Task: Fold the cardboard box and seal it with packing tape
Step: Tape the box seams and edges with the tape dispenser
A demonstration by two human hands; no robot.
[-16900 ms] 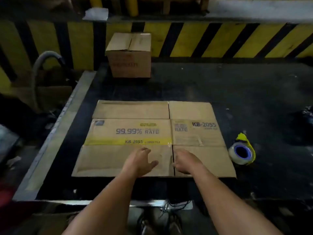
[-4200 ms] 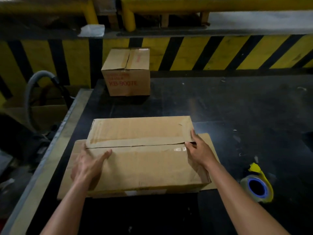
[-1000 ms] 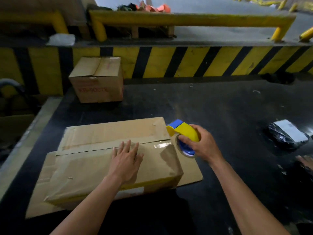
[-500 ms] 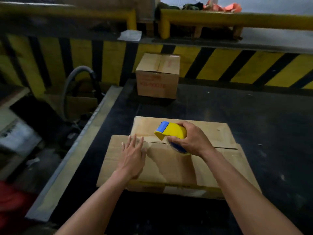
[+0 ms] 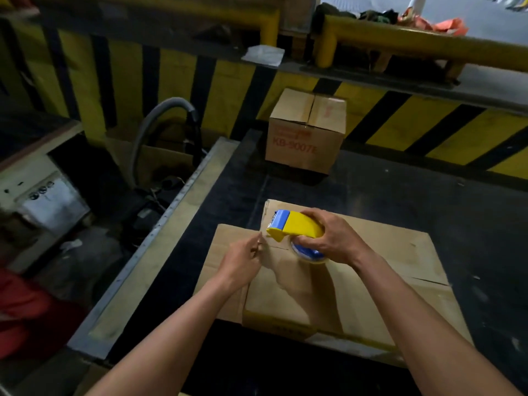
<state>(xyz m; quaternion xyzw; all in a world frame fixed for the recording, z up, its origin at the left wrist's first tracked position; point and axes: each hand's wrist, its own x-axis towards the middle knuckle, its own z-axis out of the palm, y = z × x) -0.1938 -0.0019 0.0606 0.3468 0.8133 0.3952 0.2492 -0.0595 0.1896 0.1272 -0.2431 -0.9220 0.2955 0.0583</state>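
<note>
Right hand point(image 5: 333, 240) grips tape dispenser point(image 5: 297, 231) on cardboard box point(image 5: 371, 281)

I see a dim room: a yellow-and-black striped wall point(image 5: 228, 90), yellow metal guard rails point(image 5: 414, 44) above, and a dark black surface point(image 5: 428, 201) with a grey metal edge point(image 5: 160, 247).

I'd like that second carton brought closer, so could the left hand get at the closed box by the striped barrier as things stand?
Probably yes. The left hand is only pinching near the tape dispenser, and the black tabletop between it and the closed box looks bare, though it would need a long forward stretch.
</note>
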